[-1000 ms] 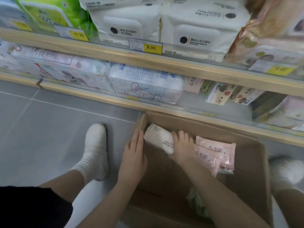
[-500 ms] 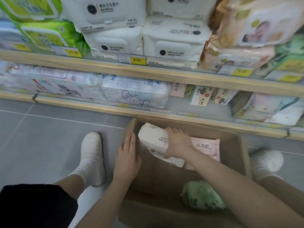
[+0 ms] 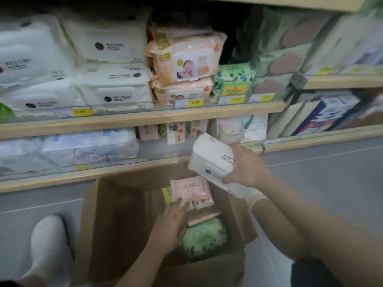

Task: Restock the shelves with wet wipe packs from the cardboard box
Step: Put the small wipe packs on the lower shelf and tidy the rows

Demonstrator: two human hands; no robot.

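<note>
The white wet wipe pack [image 3: 211,160] in my right hand [image 3: 246,168] is soft, matt plastic film. The cardboard box [image 3: 116,220] is plain brown, dull and unprinted. The shelf edge [image 3: 145,118] looks like pale, smooth wood. The peach baby-wipe packs [image 3: 186,59] are glossy, crinkled plastic.

light: dim, even | blur: motion-smeared throughout | edges: wide-angle bending | shadows: soft

Motion-blurred print on the white wipe pack [image 3: 213,160], perhaps unreadable; price tags [image 3: 194,102] likewise.

Grey tiled floor [image 3: 323,170] runs beneath light wooden shelving [image 3: 145,119], dimly lit.
</note>
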